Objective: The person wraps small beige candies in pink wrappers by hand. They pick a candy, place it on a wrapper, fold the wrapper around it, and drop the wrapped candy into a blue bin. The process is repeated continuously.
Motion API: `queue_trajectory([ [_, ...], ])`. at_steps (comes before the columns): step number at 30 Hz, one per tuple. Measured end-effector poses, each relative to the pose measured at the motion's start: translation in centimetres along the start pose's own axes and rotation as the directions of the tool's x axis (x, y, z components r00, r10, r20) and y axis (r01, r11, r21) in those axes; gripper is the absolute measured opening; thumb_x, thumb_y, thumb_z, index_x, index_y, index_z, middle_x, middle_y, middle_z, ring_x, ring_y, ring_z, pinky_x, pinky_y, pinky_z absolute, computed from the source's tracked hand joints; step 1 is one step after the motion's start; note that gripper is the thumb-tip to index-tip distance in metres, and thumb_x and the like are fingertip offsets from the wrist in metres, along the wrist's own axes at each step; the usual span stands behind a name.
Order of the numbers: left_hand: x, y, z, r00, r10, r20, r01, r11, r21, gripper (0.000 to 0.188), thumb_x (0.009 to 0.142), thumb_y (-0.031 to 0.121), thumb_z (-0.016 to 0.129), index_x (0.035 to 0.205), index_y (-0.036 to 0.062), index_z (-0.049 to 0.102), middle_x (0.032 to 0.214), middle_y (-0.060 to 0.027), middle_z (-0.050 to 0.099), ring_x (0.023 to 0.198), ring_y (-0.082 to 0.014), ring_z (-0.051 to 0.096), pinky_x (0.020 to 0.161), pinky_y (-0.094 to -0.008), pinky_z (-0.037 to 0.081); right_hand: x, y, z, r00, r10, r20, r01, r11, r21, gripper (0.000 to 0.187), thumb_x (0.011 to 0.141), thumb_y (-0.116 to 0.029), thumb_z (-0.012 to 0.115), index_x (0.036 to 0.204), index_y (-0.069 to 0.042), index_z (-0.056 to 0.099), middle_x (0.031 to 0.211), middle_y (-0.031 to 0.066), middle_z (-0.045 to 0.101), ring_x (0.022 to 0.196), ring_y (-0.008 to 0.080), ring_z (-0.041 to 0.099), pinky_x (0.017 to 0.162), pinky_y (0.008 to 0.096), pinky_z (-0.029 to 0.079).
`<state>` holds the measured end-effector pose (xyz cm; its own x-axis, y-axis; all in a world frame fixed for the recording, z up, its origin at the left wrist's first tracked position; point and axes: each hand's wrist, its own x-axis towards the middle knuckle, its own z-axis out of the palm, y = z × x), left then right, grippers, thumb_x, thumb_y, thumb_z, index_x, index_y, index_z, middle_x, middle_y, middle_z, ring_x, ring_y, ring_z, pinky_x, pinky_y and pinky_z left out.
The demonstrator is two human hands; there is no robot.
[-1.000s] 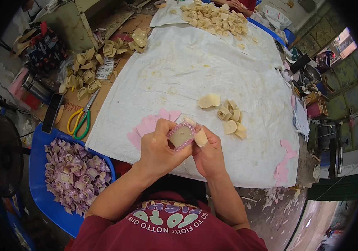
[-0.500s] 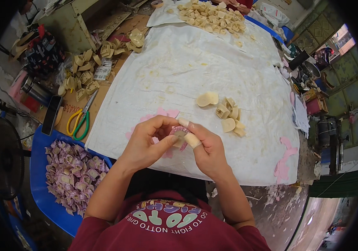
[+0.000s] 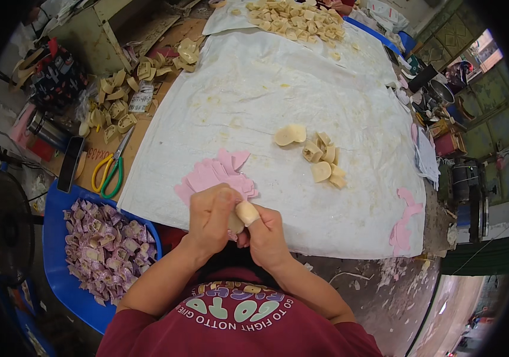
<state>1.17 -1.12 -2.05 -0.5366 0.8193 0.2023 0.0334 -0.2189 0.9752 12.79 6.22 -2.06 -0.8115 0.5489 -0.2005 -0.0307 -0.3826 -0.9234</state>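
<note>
Close to my body at the table's near edge, my left hand [image 3: 209,219] and my right hand [image 3: 268,238] are closed together on a small cream piece [image 3: 235,224] with a pink edging. Fingers hide most of it. A beige cover [image 3: 247,213] wraps my right thumb. Just beyond my left hand lies a fanned pile of pink cut strips [image 3: 213,174]. Farther right, several cream molded pieces [image 3: 321,156] sit in a loose cluster on the white cloth [image 3: 236,95], with a curved cream piece [image 3: 291,134] at their left.
A blue tub [image 3: 56,250] at lower left holds many pink-purple covered pieces [image 3: 107,250]. Scissors [image 3: 112,166] and a phone [image 3: 71,163] lie on the left. More cream pieces [image 3: 299,21] are heaped at the far end. Pink scraps [image 3: 406,220] lie near the right edge.
Both hands have come down and left toward my body with the cream piece, tightening around it. The pink strips, partly covered before, now show more fully.
</note>
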Motion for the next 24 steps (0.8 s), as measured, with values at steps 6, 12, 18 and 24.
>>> queue_trajectory([
  [6, -3.7, 0.7, -6.7, 0.989, 0.035, -0.147, 0.043, 0.865, 0.5, 0.035, 0.097, 0.021, 0.045, 0.071, -0.0008, 0.055, 0.06, -0.0076, 0.053, 0.052, -0.0159, 0.051, 0.049, -0.0304, 0.041, 1.8, 2.5, 1.9, 0.942, 0.197, 0.273, -0.137, 0.965, -0.222, 0.028, 0.097, -0.025, 0.054, 0.086, -0.001, 0.064, 0.07, 0.0061, 0.063, 0.061, 0.0154, 0.059, 0.056, 0.0273, 0.047],
  [12, -12.7, 1.7, -20.0, 0.796, 0.171, -0.581, 0.49, 0.381, 0.784, 0.025, 0.09, 0.023, 0.058, 0.09, -0.0013, 0.062, 0.091, -0.0144, 0.059, 0.087, -0.0282, 0.058, 0.08, -0.0365, 0.045, 4.5, 2.2, -0.3, 0.786, -0.555, 0.272, 0.512, 0.338, -0.79, 0.017, 0.076, -0.012, 0.072, 0.09, -0.004, 0.065, 0.081, 0.0112, 0.061, 0.071, 0.0283, 0.059, 0.064, 0.0372, 0.046],
  [18, -9.8, 0.7, -16.6, 0.835, 0.32, -0.447, 0.278, 0.456, 0.845, 0.034, 0.078, 0.008, 0.07, 0.11, 0.0002, 0.061, 0.11, -0.0154, 0.058, 0.107, -0.0325, 0.056, 0.095, -0.0392, 0.042, 7.0, 3.2, -0.9, 0.822, -0.476, 0.313, 0.422, 0.139, -0.896, 0.017, 0.075, -0.012, 0.073, 0.088, -0.005, 0.065, 0.089, 0.0075, 0.061, 0.086, 0.0279, 0.054, 0.071, 0.0377, 0.044],
  [24, -3.2, -1.7, -6.0, 0.936, 0.352, 0.031, -0.24, 0.567, 0.788, 0.026, 0.073, 0.003, 0.071, 0.098, 0.0027, 0.065, 0.104, -0.0148, 0.06, 0.097, -0.0305, 0.057, 0.089, -0.0389, 0.045, 7.1, 3.0, -2.4, 0.845, -0.44, 0.304, 0.471, 0.345, -0.812, 0.011, 0.073, -0.008, 0.072, 0.083, -0.007, 0.067, 0.09, 0.0045, 0.061, 0.088, 0.0263, 0.053, 0.076, 0.0382, 0.042],
])
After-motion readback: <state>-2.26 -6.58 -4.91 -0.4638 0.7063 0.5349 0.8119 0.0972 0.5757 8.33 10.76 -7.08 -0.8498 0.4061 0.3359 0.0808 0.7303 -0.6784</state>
